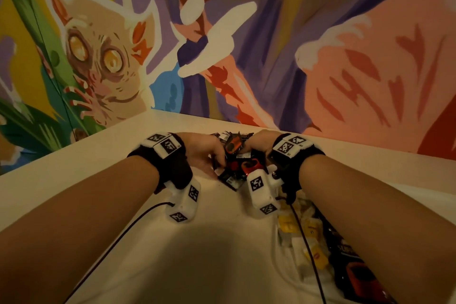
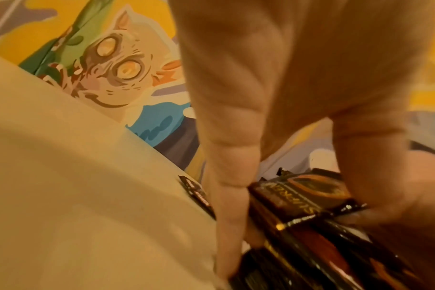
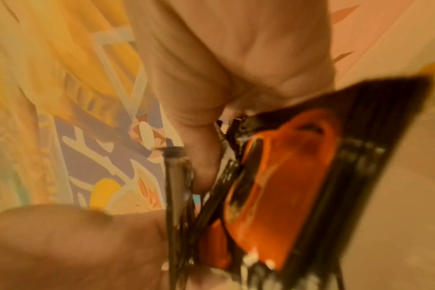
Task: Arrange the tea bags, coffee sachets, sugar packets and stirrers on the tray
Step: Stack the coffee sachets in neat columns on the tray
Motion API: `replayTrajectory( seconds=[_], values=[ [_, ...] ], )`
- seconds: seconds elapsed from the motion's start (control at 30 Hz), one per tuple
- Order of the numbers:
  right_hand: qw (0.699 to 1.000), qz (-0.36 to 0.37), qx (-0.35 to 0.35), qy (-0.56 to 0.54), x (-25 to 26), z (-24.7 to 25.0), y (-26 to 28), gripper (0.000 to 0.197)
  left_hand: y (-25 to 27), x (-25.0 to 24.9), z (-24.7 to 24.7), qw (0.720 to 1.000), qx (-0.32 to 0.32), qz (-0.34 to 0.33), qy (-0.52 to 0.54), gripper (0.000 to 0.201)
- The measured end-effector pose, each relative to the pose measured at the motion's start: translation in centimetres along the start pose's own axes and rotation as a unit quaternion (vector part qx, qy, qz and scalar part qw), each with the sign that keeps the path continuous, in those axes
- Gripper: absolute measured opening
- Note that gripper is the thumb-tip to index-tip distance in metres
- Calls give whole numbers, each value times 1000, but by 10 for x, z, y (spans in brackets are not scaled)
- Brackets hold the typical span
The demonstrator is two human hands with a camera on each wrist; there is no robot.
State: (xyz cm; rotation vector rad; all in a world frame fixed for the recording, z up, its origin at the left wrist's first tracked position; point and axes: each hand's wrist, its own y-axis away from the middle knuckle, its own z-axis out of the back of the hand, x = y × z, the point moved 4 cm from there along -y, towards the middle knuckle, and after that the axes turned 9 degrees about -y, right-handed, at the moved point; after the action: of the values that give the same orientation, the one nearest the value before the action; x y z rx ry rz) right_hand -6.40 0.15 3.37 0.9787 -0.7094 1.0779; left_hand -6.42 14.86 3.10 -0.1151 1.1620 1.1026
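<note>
Both hands are bunched around one heap of dark coffee sachets (image 1: 234, 158) at the far side of the pale desk (image 1: 187, 242), close under the painted wall (image 1: 271, 57). Her left hand (image 1: 208, 153) curls its fingers (image 2: 228, 215) down the heap's left flank, thumb over the top, gripping several packets at once. Her right hand (image 1: 259, 147) closes in from the other side and pinches a black sachet with an orange mug printed on it (image 3: 286, 186), along with a few edges behind it.

By my reckoning she is gathering and squaring the coffee sachets into a stack, so the sorting step is under way and nothing looks finally placed. Next, I'd say, she needs to tap them level and carry the bundle over without letting the slippery foil fan out.

Yellow and white packets (image 1: 303, 237) lie in a loose pile near her right forearm, with another dark packet (image 1: 355, 271) beside them; I cannot make out a tray clearly. Open desk spreads to the left and toward her, while the wall crowds the far edge and one sachet (image 2: 196, 194) lies flat on the desk just left of her fingers.
</note>
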Motion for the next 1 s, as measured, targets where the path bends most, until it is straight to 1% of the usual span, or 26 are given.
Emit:
replayTrajectory(
  seconds=[0.07,0.13,0.17,0.2,0.27,0.33,0.4,0.47,0.53,0.57,0.6,0.63,0.67,0.7,0.77,0.8,0.87,1.0],
  values=[
    [997,29,3,-72,-3,14,-5,54,5,-10,-3,995,-32,-51,76,16],
    [981,38,-7,-189,1,25,16,47,14,-21,-4,990,-90,-95,57,15],
    [968,42,-5,-247,5,28,33,44,16,-24,-5,985,-125,-109,43,18],
    [954,51,3,-297,7,31,44,43,16,-26,-6,979,-156,-128,41,25],
    [931,75,18,-357,7,38,58,42,21,-31,-13,971,-180,-143,67,43],
    [913,90,23,-397,5,42,73,35,25,-37,-24,965,-170,-163,113,51],
    [898,99,32,-428,0,44,86,35,31,-44,-38,953,-122,-210,179,55],
    [883,104,42,-456,-6,47,98,39,41,-50,-53,924,-66,-260,271,58],
    [869,112,44,-480,-16,55,110,39,52,-53,-65,879,-14,-296,373,62],
    [858,119,46,-497,-21,60,117,39,56,-54,-71,858,9,-310,409,69],
    [850,125,49,-510,-26,64,125,37,59,-55,-77,846,28,-319,427,78],
    [843,132,53,-518,-32,68,134,34,62,-57,-85,843,46,-322,428,86],
    [842,141,57,-518,-38,72,142,31,64,-61,-97,848,60,-320,418,87],
    [844,151,55,-512,-43,74,150,29,67,-66,-110,858,69,-312,402,79],
    [859,181,26,-477,-56,78,164,29,73,-76,-138,868,77,-294,393,51],
    [870,200,5,-450,-63,82,170,30,75,-81,-151,867,80,-290,397,43],
    [885,233,-27,-403,-74,89,178,32,75,-87,-172,862,87,-284,410,41],
    [916,250,-43,-311,-87,103,193,36,74,-96,-196,864,110,-267,413,54]
  ],
)
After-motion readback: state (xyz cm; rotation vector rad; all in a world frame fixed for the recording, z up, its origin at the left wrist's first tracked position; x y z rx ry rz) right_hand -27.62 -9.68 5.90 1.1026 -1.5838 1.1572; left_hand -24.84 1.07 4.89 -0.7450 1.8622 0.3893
